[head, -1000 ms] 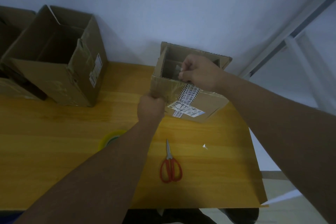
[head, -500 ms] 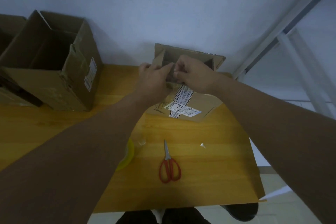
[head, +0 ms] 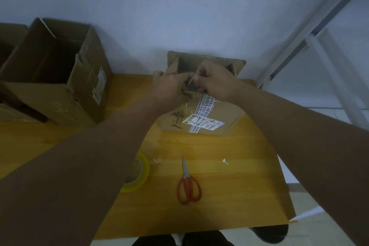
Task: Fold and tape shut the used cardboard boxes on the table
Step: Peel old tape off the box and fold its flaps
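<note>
A person's view down onto a wooden table. A small box of brown cardboard stands at the far edge against a pale wall, its top open and its flaps up. The left hand and right hand meet at the box's near top edge, knuckles almost touching, fingers curled and pinching that edge (a thin, shiny strip between them may be clear tape, though this is hard to tell). A white shipping label and striped tape mark the box's near face. Nearer the viewer than the box lie red-handled scissors, blades pointing toward it, with a yellow tape roll to their left, partly hidden by the left forearm. Well to the left of the small box stands a large box, also open.
</note>
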